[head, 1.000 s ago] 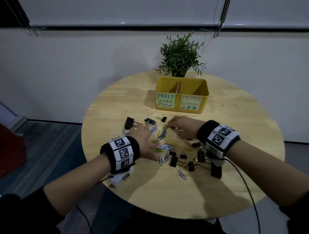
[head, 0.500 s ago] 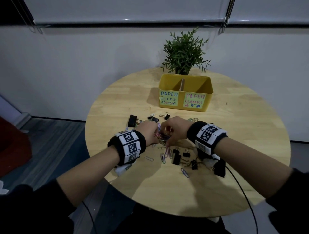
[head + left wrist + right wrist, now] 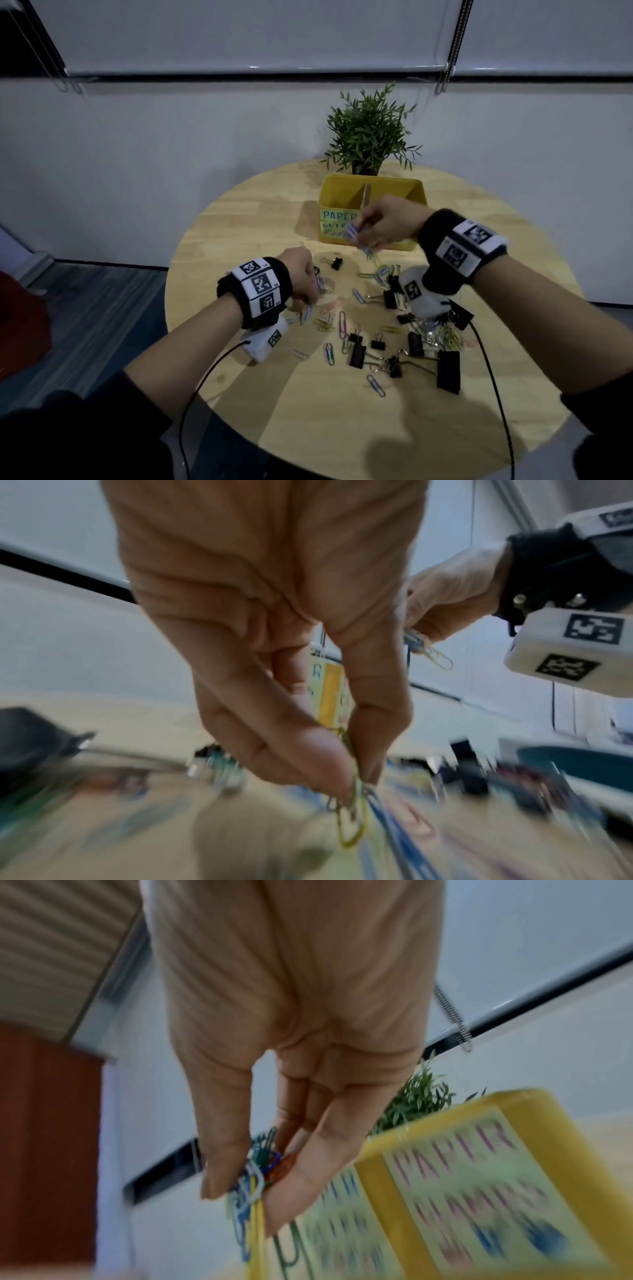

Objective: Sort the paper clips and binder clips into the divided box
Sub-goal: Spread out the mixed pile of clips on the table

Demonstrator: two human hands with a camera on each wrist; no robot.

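Observation:
A yellow divided box (image 3: 339, 192) with "PAPER CLIPS" and "PAPER CLAMPS" labels stands at the table's back (image 3: 514, 1191). My right hand (image 3: 373, 226) is raised just in front of the box and pinches a bunch of coloured paper clips (image 3: 257, 1172) that dangle below the fingers (image 3: 356, 236). My left hand (image 3: 305, 277) is low over the table and pinches a few paper clips (image 3: 352, 813), yellow and blue. Loose paper clips (image 3: 342, 323) and black binder clips (image 3: 358, 353) lie scattered on the wood between my arms.
A potted green plant (image 3: 368, 137) stands behind the box. The round wooden table (image 3: 308, 428) has a large black binder clip (image 3: 448, 371) near my right forearm. Wrist cables trail off the near edge. A white wall lies beyond.
My right hand has lifted from the pile with a bunch of paper clips and moved up to the front of the box. My left hand has shifted left, holding clips.

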